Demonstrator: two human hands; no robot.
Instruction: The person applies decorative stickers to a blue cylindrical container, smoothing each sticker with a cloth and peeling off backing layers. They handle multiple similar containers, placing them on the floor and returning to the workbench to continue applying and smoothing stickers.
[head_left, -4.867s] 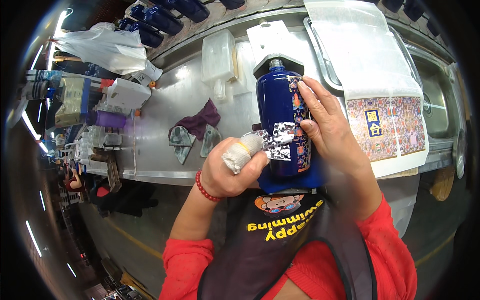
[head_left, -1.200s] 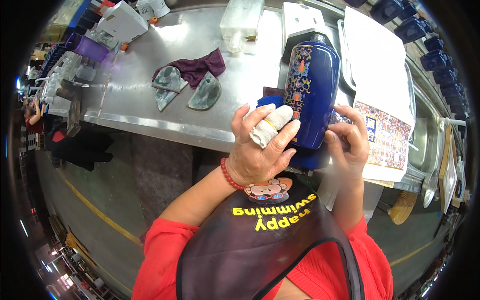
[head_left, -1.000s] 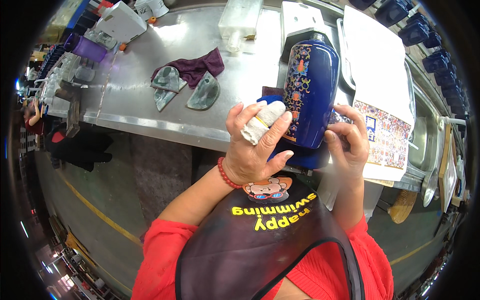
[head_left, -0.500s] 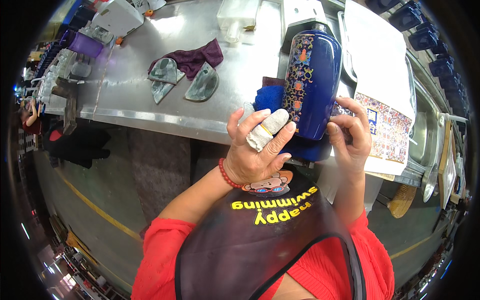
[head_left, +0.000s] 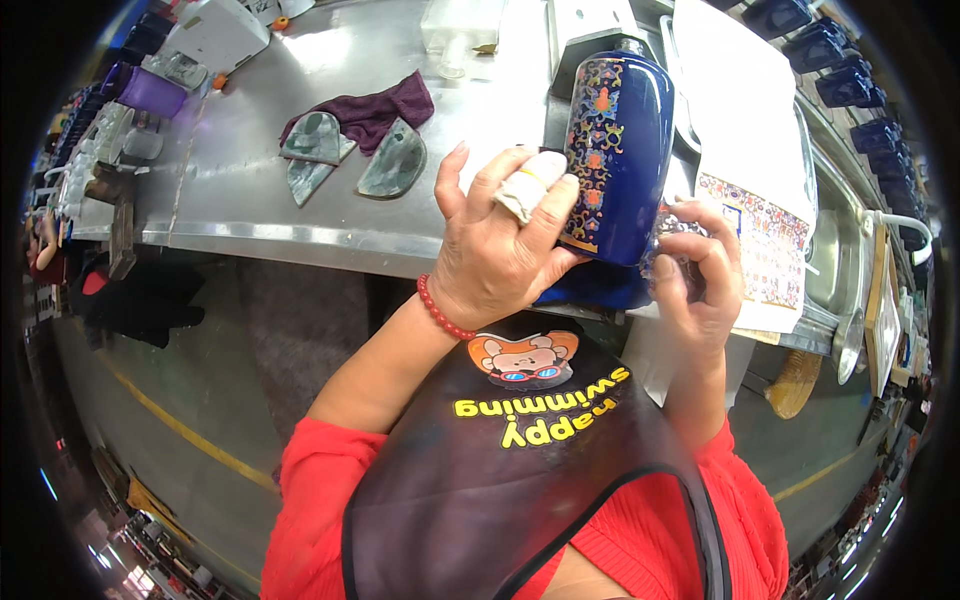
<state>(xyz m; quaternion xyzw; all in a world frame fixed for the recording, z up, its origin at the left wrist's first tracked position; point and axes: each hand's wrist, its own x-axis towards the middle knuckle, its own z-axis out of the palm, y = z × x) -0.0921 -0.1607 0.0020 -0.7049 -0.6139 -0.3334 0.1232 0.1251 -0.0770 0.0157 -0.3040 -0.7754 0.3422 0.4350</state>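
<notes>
A dark blue glazed bottle [head_left: 640,150] with a colourful floral band [head_left: 598,150] down its left side stands tilted at the table's near edge. My left hand [head_left: 500,235], fingers spread, touches the bottle's lower left side beside the band. Pale cloth wraps [head_left: 525,190] cover part of its fingers. At the bottle's lower right, my right hand [head_left: 705,265] has its thumb and fingers curled on a patterned, film-like decal [head_left: 668,225]. Part of that decal is hidden by the fingers. Under the bottle is something blue [head_left: 600,287], mostly covered.
A printed sheet with floral patterns [head_left: 765,235] lies right of the bottle, near a metal sink [head_left: 830,220]. On the metal table [head_left: 240,190] are a purple cloth [head_left: 395,108] and green-grey scraper-like pieces [head_left: 393,160]. Several blue bottles [head_left: 845,82] line the far right.
My left hand has moved farther up along the bottle's left side and now hides the blue cloth-like thing there. My right hand stays at the bottle's lower right. The view has shifted slightly.
</notes>
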